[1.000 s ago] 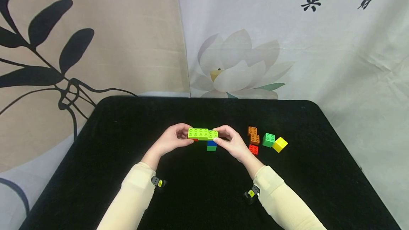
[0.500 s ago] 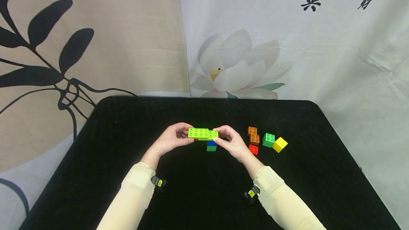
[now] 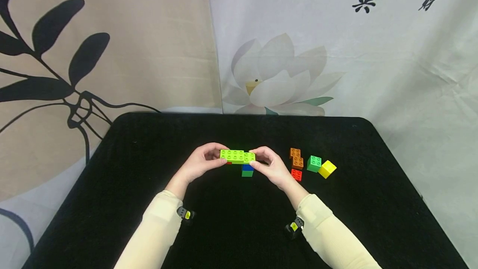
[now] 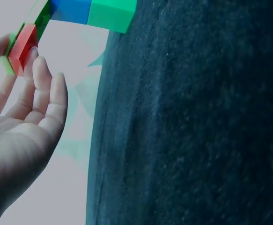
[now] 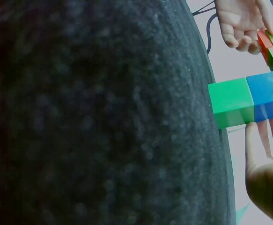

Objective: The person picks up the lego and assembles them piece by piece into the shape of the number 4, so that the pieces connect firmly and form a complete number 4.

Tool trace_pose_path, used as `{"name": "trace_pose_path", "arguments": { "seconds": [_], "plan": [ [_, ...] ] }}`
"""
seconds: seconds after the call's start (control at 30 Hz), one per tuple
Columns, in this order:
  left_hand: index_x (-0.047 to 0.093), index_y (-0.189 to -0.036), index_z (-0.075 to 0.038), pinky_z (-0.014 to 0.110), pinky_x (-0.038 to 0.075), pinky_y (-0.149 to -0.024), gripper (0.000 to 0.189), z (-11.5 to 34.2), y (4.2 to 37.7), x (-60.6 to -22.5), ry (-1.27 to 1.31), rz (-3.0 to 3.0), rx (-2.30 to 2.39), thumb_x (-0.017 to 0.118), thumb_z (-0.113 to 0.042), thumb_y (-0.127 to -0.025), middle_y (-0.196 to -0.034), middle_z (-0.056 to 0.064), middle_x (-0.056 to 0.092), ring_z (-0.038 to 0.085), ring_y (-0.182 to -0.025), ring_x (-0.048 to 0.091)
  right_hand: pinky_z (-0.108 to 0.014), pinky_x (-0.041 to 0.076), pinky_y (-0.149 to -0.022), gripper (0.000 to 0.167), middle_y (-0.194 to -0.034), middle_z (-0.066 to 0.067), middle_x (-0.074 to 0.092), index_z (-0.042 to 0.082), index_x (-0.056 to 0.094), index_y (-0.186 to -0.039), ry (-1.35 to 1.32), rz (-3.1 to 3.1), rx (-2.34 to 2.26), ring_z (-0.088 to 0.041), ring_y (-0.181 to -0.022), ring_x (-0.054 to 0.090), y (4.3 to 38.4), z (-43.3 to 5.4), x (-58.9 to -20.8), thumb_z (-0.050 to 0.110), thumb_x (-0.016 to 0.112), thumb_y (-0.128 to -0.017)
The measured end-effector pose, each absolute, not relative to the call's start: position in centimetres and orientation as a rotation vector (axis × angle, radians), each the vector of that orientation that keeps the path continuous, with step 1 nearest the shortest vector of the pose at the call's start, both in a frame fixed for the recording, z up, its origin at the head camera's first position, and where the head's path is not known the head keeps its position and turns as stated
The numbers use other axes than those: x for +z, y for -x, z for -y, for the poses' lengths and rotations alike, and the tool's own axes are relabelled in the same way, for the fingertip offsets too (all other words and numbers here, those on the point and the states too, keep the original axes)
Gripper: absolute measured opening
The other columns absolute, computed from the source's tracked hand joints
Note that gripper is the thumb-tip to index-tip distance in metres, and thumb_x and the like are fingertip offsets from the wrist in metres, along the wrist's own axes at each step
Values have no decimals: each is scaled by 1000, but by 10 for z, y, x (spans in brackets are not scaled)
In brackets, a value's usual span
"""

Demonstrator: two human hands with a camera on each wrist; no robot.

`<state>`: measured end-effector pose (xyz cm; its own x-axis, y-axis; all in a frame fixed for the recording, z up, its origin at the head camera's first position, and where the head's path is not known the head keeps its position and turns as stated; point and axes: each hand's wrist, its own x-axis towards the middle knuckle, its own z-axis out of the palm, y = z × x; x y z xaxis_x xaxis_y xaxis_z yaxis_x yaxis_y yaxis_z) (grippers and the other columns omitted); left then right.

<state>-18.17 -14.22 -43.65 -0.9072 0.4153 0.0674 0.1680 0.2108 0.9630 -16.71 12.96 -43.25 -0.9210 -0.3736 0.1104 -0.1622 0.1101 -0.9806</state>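
Observation:
Both hands hold one built piece of toy building bricks over the table. Its top is a row of lime-green bricks (image 3: 232, 156) with studs facing up. Beneath its left end is a red brick (image 4: 24, 49). A blue brick (image 5: 266, 96) hangs under the right end, and a green brick (image 5: 232, 103) is joined below the blue one. My left hand (image 3: 197, 165) pinches the left end, its thumb at the near edge and its fingers behind. My right hand (image 3: 274, 170) grips the right end between thumb and fingers.
Right of the hands lie two orange bricks (image 3: 297, 163), a red brick (image 3: 296, 175), a green brick (image 3: 314, 164) and a yellow brick (image 3: 327, 169). They are on the black table (image 3: 239, 227). A printed cloth (image 3: 157, 53) hangs behind the table's far edge.
My left thumb has shifted slightly upward against the left end of the built piece. The right hand and the loose bricks stay in place.

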Motion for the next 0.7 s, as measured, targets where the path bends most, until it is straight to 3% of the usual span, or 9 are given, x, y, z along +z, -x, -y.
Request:
{"name": "trace_pose_path", "arguments": {
  "seconds": [0.33, 0.7],
  "plan": [
    [68, -118, -8, 38, 54, -85, 31, 139, 182, -441, -527, -2308, 1815, 75, -21, -90, -106, 8, 68, 27, -93, 65, -54, 42, -101, 28, -120, -24, 61, -8, 57, -120, 564, -2208, -1928, -40, -114, 56, 167, -129, -432, 0, 64, -94],
    [64, -124, -1, 36, 53, -86, 35, 137, 181, -443, -460, -2287, 1842, 72, -11, -91, -111, 15, 67, 29, -98, 64, -45, 45, -99, 28, -121, -22, 62, -6, 58, -120, 544, -2220, -1912, -37, -115, 57, 167, -130, -433, 2, 65, -94]
  ]
}}
